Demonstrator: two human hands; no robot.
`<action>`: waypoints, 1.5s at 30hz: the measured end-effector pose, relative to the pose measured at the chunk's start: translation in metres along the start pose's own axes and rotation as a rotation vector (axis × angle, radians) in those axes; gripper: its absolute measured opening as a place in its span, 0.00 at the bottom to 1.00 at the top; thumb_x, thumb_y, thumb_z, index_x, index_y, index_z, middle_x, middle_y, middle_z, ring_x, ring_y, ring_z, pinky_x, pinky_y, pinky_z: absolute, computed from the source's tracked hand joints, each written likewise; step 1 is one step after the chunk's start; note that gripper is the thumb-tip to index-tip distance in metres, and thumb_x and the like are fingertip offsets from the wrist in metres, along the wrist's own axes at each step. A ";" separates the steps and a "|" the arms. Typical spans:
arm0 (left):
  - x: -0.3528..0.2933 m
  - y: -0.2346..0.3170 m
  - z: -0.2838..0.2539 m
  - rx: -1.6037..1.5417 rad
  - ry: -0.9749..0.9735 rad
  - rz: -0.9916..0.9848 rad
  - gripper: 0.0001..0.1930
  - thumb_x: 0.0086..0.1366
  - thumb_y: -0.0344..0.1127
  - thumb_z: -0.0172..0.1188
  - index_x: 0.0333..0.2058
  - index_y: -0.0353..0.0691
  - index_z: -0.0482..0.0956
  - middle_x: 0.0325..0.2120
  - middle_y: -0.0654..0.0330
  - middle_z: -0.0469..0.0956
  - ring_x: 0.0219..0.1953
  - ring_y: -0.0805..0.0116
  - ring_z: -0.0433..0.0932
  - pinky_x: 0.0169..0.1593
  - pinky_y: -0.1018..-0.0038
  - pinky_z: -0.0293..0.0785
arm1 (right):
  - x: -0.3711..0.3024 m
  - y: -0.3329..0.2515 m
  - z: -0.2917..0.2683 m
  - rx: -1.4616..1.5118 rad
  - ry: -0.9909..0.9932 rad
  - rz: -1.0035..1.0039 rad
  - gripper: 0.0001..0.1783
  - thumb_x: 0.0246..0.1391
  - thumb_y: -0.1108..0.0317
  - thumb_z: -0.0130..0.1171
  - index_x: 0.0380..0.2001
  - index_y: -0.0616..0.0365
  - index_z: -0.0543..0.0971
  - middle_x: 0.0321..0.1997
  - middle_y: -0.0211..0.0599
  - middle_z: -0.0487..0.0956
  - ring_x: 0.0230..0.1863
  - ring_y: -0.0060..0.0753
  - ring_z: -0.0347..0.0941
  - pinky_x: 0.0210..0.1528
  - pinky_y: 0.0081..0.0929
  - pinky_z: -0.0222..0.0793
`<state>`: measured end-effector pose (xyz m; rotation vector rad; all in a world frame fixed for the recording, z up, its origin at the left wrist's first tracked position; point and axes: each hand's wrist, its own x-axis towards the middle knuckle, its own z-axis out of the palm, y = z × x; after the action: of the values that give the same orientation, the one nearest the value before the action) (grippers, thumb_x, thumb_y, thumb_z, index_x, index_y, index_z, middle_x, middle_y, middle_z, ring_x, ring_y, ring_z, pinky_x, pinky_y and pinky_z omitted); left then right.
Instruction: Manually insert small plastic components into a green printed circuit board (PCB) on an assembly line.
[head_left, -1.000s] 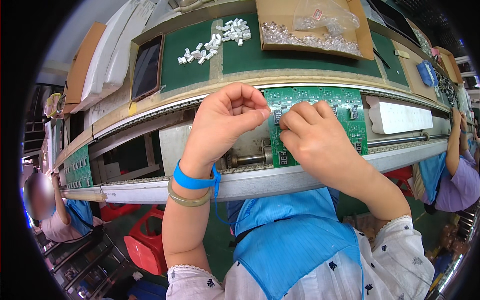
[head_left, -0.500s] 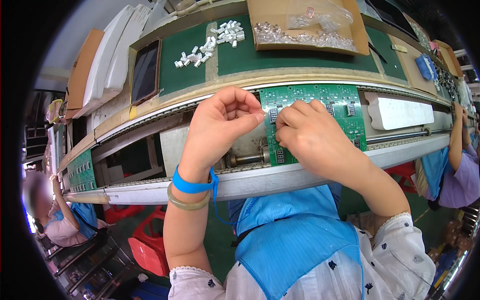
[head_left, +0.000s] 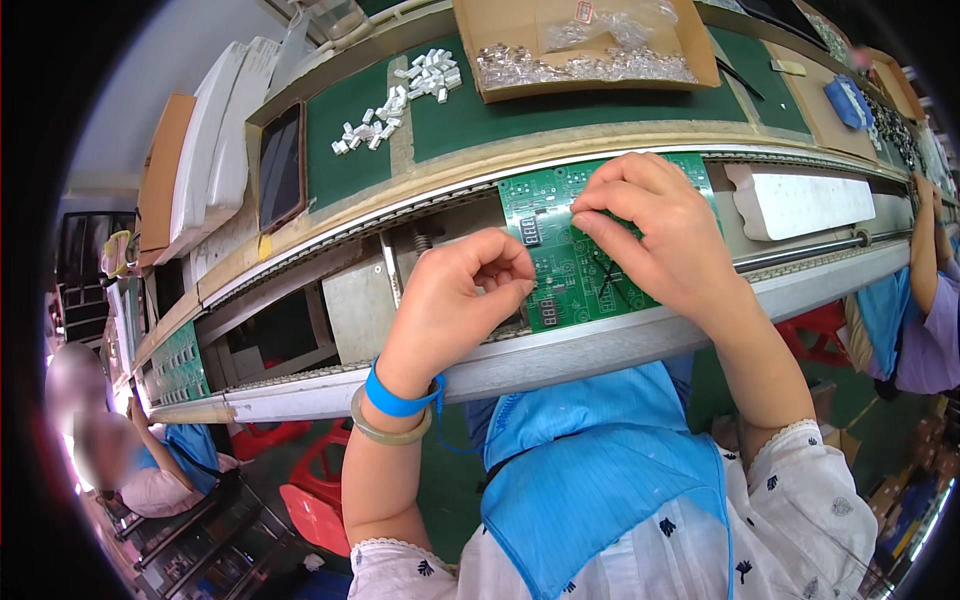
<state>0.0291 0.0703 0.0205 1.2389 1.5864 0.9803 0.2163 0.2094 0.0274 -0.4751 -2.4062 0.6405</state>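
A green circuit board (head_left: 552, 262) with small black digit displays lies across the rails of a conveyor. At its left edge my left hand (head_left: 462, 300) is closed, thumb and forefinger tips together near the lower display (head_left: 548, 311). Anything held between them is too small to make out. Over the board's middle, my right hand (head_left: 650, 225) has its fingers bent and pinched, and what is in them cannot be seen. An upper display (head_left: 530, 231) shows between the two hands. My right hand covers much of the board's right part. A blue wrist strap (head_left: 402, 402) circles my left wrist.
Beyond the rail, small white blocks (head_left: 432, 74) lie on a green mat, beside a cardboard box (head_left: 600, 88) of clear parts. A dark tablet (head_left: 283, 165) stands left. White foam (head_left: 800, 203) sits right of the board. Another board (head_left: 178, 365) is far left; other people sit at both ends.
My left hand has moved nearer me, from the upper display to the lower one. My right hand has lifted away from the upper display toward the right. The whole view has shifted slightly.
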 end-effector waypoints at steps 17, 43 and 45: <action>-0.001 0.004 0.005 0.199 0.060 0.085 0.04 0.55 0.20 0.61 0.29 0.33 0.77 0.26 0.61 0.80 0.29 0.75 0.79 0.36 0.79 0.75 | -0.002 0.007 0.001 0.000 0.022 -0.010 0.05 0.51 0.68 0.63 0.30 0.56 0.82 0.34 0.33 0.77 0.41 0.40 0.73 0.43 0.37 0.64; -0.006 0.006 0.016 0.396 0.112 0.193 0.05 0.53 0.20 0.61 0.29 0.34 0.77 0.25 0.59 0.78 0.28 0.70 0.78 0.33 0.76 0.75 | -0.005 0.008 -0.003 -0.024 -0.009 0.009 0.06 0.52 0.69 0.63 0.33 0.57 0.81 0.38 0.34 0.78 0.44 0.41 0.75 0.49 0.35 0.68; -0.007 0.007 0.017 0.408 0.117 0.194 0.06 0.54 0.20 0.62 0.31 0.34 0.78 0.26 0.58 0.78 0.28 0.68 0.78 0.33 0.75 0.75 | -0.005 0.007 -0.003 -0.020 -0.009 0.008 0.06 0.52 0.69 0.63 0.33 0.57 0.81 0.38 0.34 0.78 0.43 0.41 0.75 0.49 0.35 0.67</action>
<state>0.0476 0.0663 0.0227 1.6650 1.8452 0.8865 0.2230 0.2141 0.0231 -0.4910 -2.4227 0.6240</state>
